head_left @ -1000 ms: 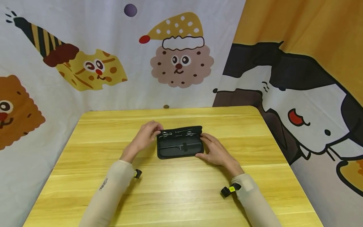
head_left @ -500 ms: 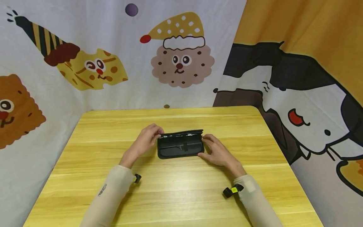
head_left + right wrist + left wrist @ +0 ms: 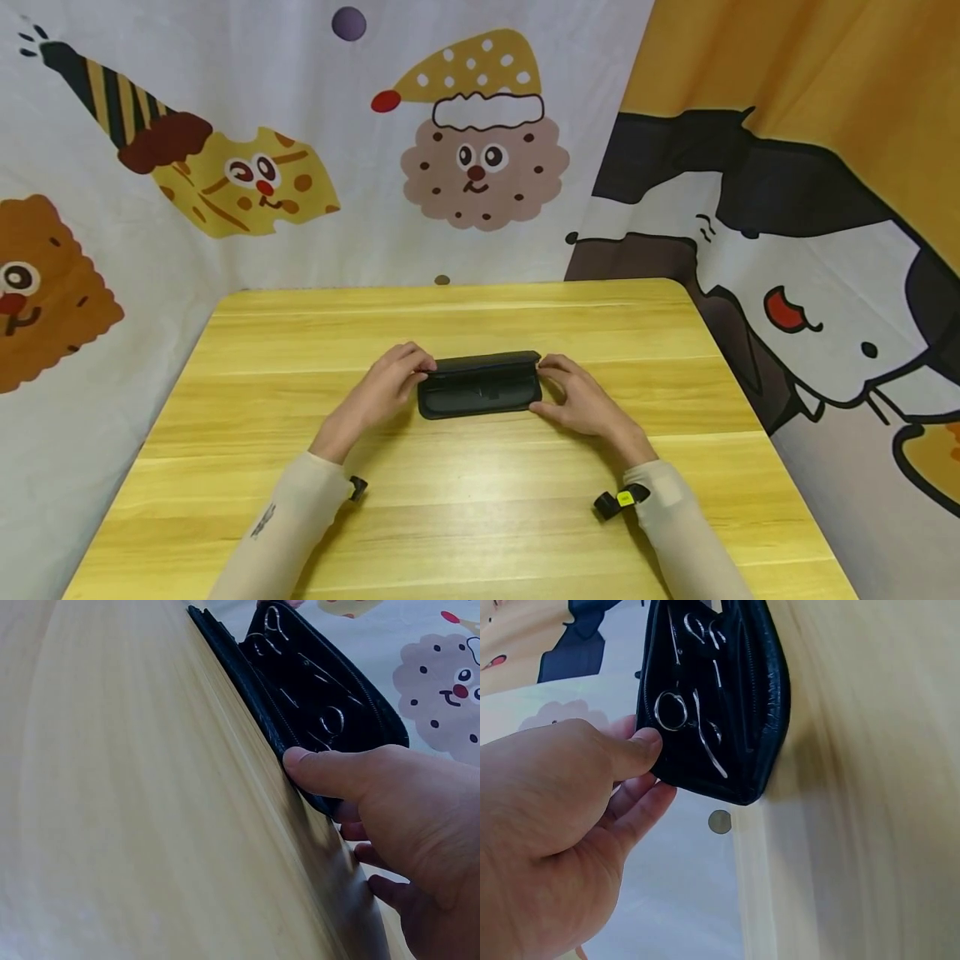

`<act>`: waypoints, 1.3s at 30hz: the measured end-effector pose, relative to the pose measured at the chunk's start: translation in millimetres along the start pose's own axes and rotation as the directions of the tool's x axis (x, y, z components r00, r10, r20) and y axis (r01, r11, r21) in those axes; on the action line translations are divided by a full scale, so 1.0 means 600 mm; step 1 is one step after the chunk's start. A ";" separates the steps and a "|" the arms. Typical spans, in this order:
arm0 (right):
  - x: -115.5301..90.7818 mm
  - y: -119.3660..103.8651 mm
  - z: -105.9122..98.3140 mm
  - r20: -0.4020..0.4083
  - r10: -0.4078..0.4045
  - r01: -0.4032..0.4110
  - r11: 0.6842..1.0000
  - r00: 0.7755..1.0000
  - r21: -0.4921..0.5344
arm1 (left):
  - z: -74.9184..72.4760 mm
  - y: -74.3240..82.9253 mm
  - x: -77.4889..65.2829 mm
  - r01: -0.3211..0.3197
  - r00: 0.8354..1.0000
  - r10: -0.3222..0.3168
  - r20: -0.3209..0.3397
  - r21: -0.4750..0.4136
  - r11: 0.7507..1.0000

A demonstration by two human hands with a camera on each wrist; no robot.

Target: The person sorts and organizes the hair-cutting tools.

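Note:
A black zip-up scissors case (image 3: pixel 480 402) lies half folded on the table, its far flap tilted over the near half. Silver scissors (image 3: pixel 704 735) with ring handles sit inside the raised flap, as the left wrist view shows. My left hand (image 3: pixel 384 385) pinches the flap's left corner between thumb and fingers. At the other end, my right hand (image 3: pixel 583 402) holds the case, its thumb (image 3: pixel 322 766) on the near edge and its fingers behind the end. From the head view the flap hides the scissors.
The wooden table (image 3: pixel 480 517) has rounded far corners. Behind it hangs a white curtain (image 3: pixel 300 83) printed with cartoon food. A dark wrist camera (image 3: pixel 622 502) is strapped to the right sleeve, another (image 3: pixel 358 488) to the left.
The left hand has brought the case's far flap forward and down over the near half, and the scissors have gone out of the head view. The right hand has stayed at the right end.

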State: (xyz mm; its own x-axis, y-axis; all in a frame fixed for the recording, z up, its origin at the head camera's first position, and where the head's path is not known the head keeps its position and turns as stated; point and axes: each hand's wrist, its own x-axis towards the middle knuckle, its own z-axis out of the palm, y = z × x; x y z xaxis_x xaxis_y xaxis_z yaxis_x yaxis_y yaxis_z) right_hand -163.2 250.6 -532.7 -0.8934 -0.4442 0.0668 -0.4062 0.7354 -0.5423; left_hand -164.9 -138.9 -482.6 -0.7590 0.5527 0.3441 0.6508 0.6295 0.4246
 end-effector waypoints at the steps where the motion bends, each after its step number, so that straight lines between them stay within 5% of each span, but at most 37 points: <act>1: 0.000 0.000 0.000 0.000 0.003 -0.003 1.000 1.000 0.005 | 0.000 0.001 -0.003 -0.009 1.000 0.009 0.004 0.007 1.000; 13: 0.001 0.009 0.004 -0.013 0.004 -0.004 1.000 1.000 0.022 | 0.016 0.001 -0.026 -0.149 0.989 0.151 -0.007 0.125 0.981; 22: 0.000 0.005 0.000 -0.033 -0.015 0.016 0.999 0.999 0.032 | 0.023 0.013 -0.042 -0.124 0.992 0.117 0.056 0.156 0.980; 39: 0.002 0.004 0.001 -0.032 -0.005 0.006 0.999 0.999 0.034 | 0.043 0.014 -0.053 -0.102 0.994 0.093 0.061 0.172 0.980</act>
State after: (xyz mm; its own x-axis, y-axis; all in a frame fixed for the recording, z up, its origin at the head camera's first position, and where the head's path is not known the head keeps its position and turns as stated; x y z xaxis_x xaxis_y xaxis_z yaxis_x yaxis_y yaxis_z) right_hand -165.1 251.6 -534.5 -0.8969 -0.4317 0.0961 -0.4051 0.7150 -0.5698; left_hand -134.6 -137.1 -511.4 -0.6929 0.6409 0.3303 0.7182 0.6544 0.2367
